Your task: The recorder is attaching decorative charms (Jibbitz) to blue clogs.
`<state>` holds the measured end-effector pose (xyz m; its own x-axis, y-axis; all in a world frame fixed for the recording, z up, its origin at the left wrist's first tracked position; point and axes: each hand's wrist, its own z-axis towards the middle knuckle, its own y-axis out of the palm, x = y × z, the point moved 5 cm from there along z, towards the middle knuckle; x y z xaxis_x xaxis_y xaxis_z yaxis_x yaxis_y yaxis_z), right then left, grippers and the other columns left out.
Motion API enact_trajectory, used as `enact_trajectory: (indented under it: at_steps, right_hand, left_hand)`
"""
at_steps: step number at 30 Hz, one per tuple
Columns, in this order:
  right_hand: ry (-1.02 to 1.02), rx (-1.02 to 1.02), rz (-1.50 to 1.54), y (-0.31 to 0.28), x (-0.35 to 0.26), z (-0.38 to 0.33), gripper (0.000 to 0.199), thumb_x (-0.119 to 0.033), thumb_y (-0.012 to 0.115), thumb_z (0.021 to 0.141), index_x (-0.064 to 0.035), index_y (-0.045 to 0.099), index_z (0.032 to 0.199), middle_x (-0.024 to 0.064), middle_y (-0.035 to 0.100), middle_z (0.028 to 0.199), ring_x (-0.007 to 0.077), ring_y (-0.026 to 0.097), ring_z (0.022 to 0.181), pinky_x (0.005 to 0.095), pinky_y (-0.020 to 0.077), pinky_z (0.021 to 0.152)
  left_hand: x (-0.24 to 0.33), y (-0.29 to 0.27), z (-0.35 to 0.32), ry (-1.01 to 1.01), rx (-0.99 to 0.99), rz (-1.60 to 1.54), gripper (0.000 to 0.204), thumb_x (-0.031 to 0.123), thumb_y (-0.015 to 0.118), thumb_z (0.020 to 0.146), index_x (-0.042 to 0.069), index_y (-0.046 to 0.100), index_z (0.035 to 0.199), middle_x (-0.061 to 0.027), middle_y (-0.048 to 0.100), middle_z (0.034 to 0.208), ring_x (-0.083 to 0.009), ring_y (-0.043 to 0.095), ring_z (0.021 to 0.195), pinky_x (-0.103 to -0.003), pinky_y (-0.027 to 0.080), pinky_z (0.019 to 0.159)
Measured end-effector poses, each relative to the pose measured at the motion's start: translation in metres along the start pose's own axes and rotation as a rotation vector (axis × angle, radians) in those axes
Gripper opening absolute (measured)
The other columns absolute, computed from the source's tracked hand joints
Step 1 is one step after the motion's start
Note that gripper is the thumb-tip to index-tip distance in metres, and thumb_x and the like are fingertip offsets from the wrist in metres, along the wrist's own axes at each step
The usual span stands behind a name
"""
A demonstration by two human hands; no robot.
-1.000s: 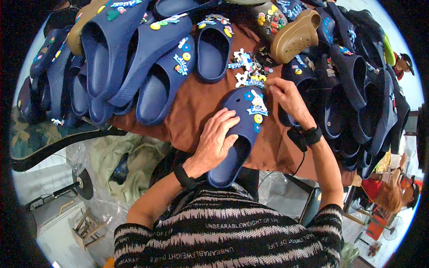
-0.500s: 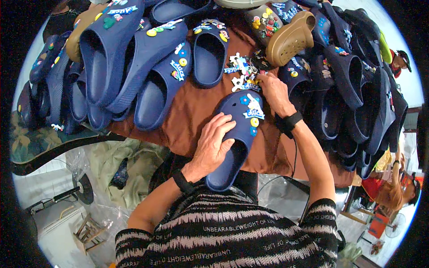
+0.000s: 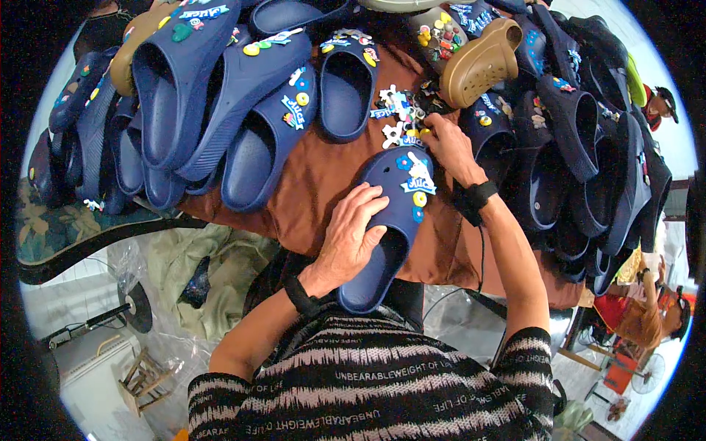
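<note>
A navy clog (image 3: pixel 382 228) lies on the brown cloth (image 3: pixel 316 176) in front of me, with a blue flower, a white piece and a yellow round charm on its toe. My left hand (image 3: pixel 351 234) rests flat on the clog's side, fingers spread over it. My right hand (image 3: pixel 447 147) reaches past the toe into a small pile of loose charms (image 3: pixel 401 110), its fingertips pinched among them; what they grip is hidden. Black bands circle both wrists.
Many navy clogs (image 3: pixel 220 95) with charms lie in rows to the left, the back and the right. A brown clog (image 3: pixel 478 70) sits at the back. Below the table are a folded olive cloth (image 3: pixel 198 272), a small wooden stool (image 3: pixel 143 378) and a person at the right edge (image 3: pixel 647 316).
My right hand has left the clog's toe and moved up to the pile of loose charms. The left hand has stayed on the clog.
</note>
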<state>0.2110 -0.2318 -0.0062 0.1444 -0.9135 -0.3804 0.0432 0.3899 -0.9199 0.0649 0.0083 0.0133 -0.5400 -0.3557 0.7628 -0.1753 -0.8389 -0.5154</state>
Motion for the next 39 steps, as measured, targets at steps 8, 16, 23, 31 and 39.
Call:
enact_trajectory:
  at_steps: [8, 16, 23, 31, 39]
  right_hand:
    - [0.03, 0.045, 0.27, -0.016, -0.002, -0.012, 0.021, -0.007, 0.072, 0.085, -0.0023, 0.064, 0.103, 0.0197, 0.07, 0.096, 0.0378, 0.068, 0.092, 0.0431, 0.0537, 0.082]
    - [-0.171, -0.123, 0.518, -0.041, -0.079, -0.042, 0.014, -0.008, 0.072, 0.086, -0.001, 0.065, 0.095, 0.0145, 0.067, 0.087, 0.0279, 0.067, 0.081, 0.038, 0.0523, 0.075]
    - [-0.423, -0.089, 0.23, -0.035, -0.1, -0.043, 0.014, -0.005, 0.069, 0.081, -0.0038, 0.066, 0.095, 0.0163, 0.067, 0.091, 0.0386, 0.065, 0.09, 0.0465, 0.051, 0.08]
    - [-0.597, -0.105, -0.093, -0.028, -0.12, -0.037, 0.011, -0.008, 0.063, 0.078, -0.0065, 0.064, 0.089, 0.0114, 0.064, 0.087, 0.0343, 0.066, 0.089, 0.0445, 0.0505, 0.082]
    - [-0.621, -0.102, -0.145, -0.026, -0.114, -0.051, 0.009, -0.011, 0.061, 0.082, -0.0077, 0.068, 0.087, 0.0096, 0.064, 0.089, 0.0306, 0.065, 0.091, 0.0427, 0.0495, 0.086]
  left_hand:
    - [-0.001, 0.001, 0.0, 0.003, -0.005, 0.001, 0.046, 0.039, 0.049, 0.105, 0.004, 0.053, 0.135, -0.0197, 0.051, 0.142, -0.0417, 0.044, 0.137, -0.05, 0.035, 0.113]
    - [0.001, -0.002, 0.0, -0.034, -0.028, -0.013, 0.049, 0.042, 0.046, 0.106, 0.002, 0.053, 0.134, -0.0204, 0.05, 0.144, -0.0409, 0.041, 0.14, -0.049, 0.031, 0.117]
    - [0.001, -0.001, 0.0, -0.029, -0.026, -0.017, 0.05, 0.043, 0.045, 0.106, 0.003, 0.053, 0.134, -0.0203, 0.051, 0.144, -0.0404, 0.041, 0.14, -0.049, 0.032, 0.117]
    - [0.0, 0.0, -0.001, -0.022, -0.022, -0.003, 0.05, 0.044, 0.046, 0.106, 0.003, 0.053, 0.134, -0.0209, 0.051, 0.143, -0.0407, 0.041, 0.14, -0.049, 0.032, 0.117]
    - [-0.002, 0.001, -0.002, -0.019, -0.03, 0.018, 0.047, 0.039, 0.048, 0.106, 0.003, 0.053, 0.135, -0.0202, 0.05, 0.144, -0.0405, 0.04, 0.141, -0.049, 0.031, 0.117]
